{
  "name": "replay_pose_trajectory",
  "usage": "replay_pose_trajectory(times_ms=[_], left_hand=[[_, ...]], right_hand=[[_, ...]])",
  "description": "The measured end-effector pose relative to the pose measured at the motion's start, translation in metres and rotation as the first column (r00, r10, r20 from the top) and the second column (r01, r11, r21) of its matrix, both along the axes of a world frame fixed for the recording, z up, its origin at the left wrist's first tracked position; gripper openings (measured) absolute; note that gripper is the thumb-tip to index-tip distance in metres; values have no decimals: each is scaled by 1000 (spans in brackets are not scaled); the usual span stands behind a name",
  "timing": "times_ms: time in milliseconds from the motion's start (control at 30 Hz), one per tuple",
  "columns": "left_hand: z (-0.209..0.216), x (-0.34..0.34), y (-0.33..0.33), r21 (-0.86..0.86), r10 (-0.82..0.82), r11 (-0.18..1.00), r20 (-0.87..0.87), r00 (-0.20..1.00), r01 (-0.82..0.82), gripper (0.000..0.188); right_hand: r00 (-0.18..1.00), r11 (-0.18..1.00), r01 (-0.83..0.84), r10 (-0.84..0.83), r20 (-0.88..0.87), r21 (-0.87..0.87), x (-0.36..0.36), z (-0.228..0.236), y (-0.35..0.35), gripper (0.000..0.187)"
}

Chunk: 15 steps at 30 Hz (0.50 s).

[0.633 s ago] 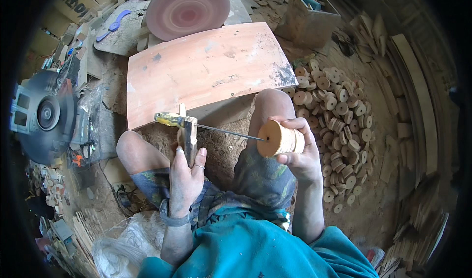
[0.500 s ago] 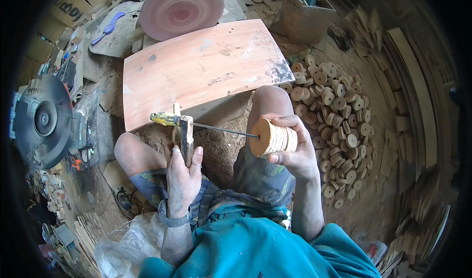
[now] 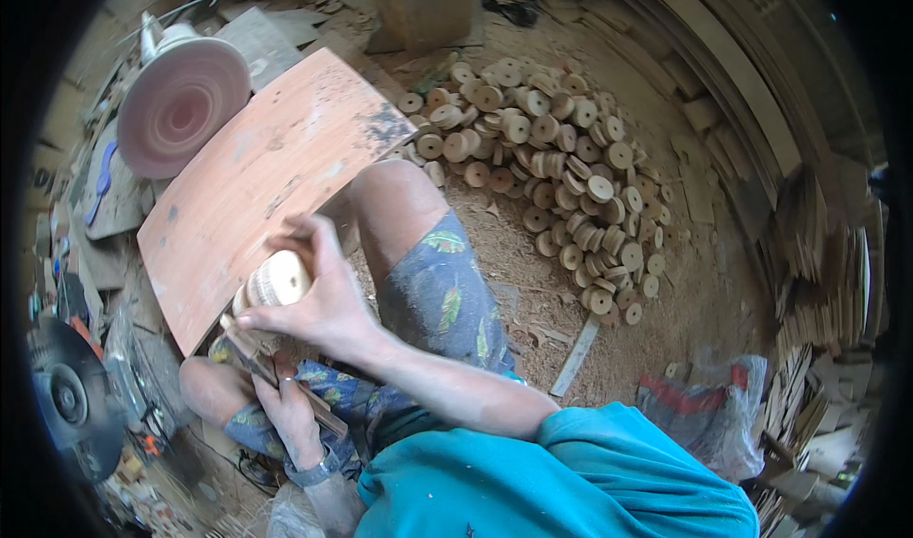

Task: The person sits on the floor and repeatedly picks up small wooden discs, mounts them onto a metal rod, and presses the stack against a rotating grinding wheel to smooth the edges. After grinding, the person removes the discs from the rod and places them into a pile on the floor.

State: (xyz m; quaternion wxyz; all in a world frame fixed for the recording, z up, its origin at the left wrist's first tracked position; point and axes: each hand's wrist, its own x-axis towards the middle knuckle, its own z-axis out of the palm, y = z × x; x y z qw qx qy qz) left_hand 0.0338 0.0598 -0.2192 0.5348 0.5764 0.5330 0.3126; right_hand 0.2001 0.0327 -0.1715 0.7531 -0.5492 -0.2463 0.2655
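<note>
The stack (image 3: 276,281) is held in the right grip (image 3: 333,296) by the desk's (image 3: 257,167) near edge, seemingly being positioned near the tool (image 3: 249,350) clasped in the left grip (image 3: 290,414), and steady alignment is called for.

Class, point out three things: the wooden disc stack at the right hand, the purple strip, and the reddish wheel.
Wooden disc stack (image 3: 275,280): head view, middle of the stack.
Purple strip (image 3: 102,184): head view, middle of its length.
Reddish wheel (image 3: 184,114): head view, flat round face.

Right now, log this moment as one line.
left hand: holds narrow brown wooden piece | right hand: curled around stack of pale round wooden discs | sawdust-strewn brown floor: heap of similar discs
</note>
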Motion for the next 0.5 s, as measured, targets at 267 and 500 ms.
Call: replay_pose_trajectory(times_ms=[267,500], left_hand=[[-23,11,-15,-56,-30,998,114,993,37,47],[10,0,26,-138,174,979,174,969,-151,44]], right_hand=[[956,966,-256,260,-138,45,-5,-16,-5,93],[825,843,419,-198,530,-337,126,-49,-125,25]])
